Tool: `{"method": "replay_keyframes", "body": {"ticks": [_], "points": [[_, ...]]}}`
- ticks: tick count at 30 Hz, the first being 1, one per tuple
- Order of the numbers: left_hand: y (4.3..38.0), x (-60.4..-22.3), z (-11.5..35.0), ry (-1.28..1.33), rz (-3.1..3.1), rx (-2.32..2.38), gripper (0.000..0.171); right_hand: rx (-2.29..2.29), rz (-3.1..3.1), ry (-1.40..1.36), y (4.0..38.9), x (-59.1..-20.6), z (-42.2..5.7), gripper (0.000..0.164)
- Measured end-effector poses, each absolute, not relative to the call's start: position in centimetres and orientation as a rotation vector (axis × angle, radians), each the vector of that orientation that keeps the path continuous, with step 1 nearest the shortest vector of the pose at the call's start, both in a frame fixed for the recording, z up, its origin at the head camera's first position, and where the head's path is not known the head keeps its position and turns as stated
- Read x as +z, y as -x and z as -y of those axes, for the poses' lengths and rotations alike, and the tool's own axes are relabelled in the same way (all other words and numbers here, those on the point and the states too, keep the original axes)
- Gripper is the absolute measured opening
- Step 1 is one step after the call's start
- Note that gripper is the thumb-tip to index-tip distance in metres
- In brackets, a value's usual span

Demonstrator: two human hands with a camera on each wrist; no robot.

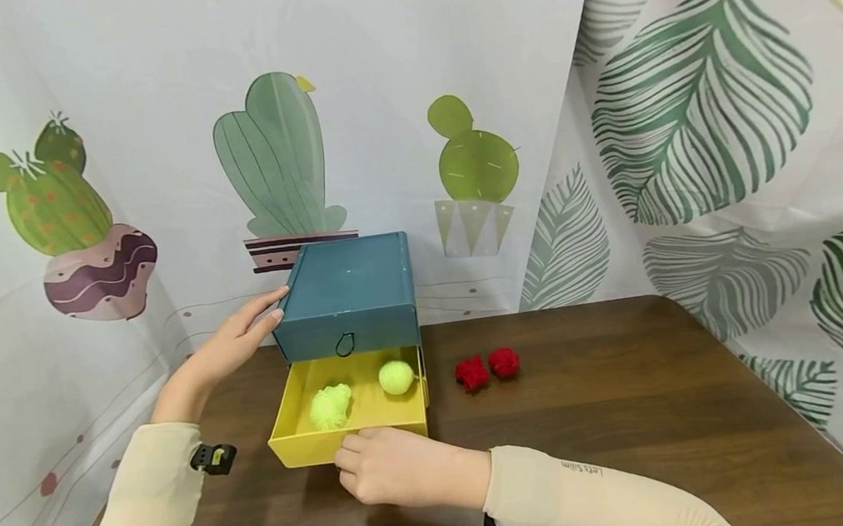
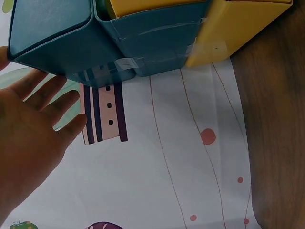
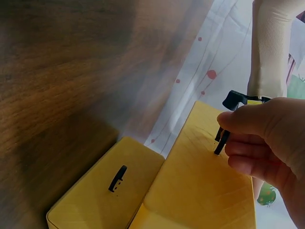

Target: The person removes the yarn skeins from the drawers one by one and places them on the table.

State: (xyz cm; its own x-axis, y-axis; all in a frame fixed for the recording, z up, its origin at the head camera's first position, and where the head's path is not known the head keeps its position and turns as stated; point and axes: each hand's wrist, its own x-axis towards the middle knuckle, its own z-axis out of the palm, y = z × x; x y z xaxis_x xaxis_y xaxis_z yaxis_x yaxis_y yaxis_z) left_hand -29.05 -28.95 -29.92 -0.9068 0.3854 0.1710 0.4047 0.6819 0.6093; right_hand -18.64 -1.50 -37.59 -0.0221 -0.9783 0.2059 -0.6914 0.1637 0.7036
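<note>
A small chest with a teal top drawer (image 1: 311,337) stands at the back of the table, and a yellow drawer (image 1: 297,452) below it is pulled out. Inside the yellow drawer lie a fluffy yellow-green yarn bundle (image 1: 330,407) and a rounder yarn ball (image 1: 396,377). My left hand (image 1: 229,344) steadies the chest's upper left side, fingers mostly straight. At the yellow drawer's front, my right hand (image 1: 394,470) pinches its black loop handle (image 3: 221,140) between thumb and fingers.
Two red yarn balls, one nearer (image 1: 472,373) and one behind it (image 1: 505,363), lie right of the chest on the brown table (image 1: 591,398). Another yellow drawer (image 3: 102,183) with a black loop sits under the pulled one. A printed curtain (image 1: 380,133) hangs close behind.
</note>
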Motion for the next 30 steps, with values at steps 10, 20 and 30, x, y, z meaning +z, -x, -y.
{"method": "replay_keyframes", "body": {"ticks": [10, 20, 30], "points": [[29.0, -30.0, 28.9, 0.662, 2.857, -1.033, 0.056, -0.56, 1.724, -1.564, 17.9, -37.5, 1.7, 0.02], [29.0, -30.0, 28.9, 0.668, 2.85, -1.031, 0.056, -0.574, 1.733, -1.565, 17.8, -36.8, 1.3, 0.02], [29.0, -29.9, 28.9, 0.689, 2.819, -1.06, 0.055, -0.261, 1.802, -1.671, 18.8, -34.2, 0.0, 0.018]]}}
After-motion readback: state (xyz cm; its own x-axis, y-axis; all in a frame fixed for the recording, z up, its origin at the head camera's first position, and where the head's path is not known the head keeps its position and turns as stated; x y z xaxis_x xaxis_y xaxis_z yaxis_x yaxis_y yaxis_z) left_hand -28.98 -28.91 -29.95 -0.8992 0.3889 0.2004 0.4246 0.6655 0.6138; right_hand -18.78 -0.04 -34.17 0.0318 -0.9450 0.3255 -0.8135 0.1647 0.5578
